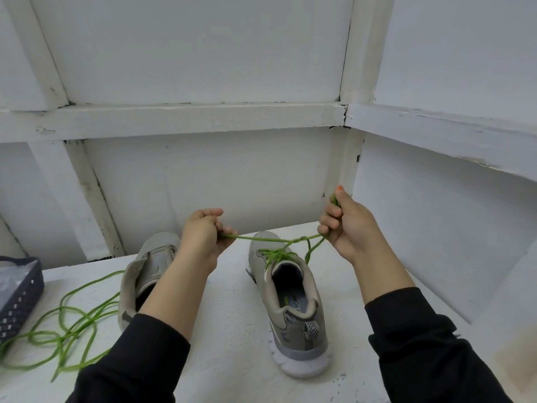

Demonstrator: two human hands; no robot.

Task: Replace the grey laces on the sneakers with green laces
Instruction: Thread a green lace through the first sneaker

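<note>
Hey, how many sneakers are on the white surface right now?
2. The right sneaker stands below the left hand and right hand, threaded with the green lace they grip. The left sneaker sits beside it, partly behind the left forearm. No others show.

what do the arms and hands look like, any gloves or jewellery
Both arms wear black long sleeves, left sleeve and right sleeve, ending short of the wrists. The left hand and right hand are bare: no gloves, rings or watch show. The right thumbnail looks orange-tinted.

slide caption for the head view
Left hand and right hand hold a green lace taut over a grey sneaker.
</note>
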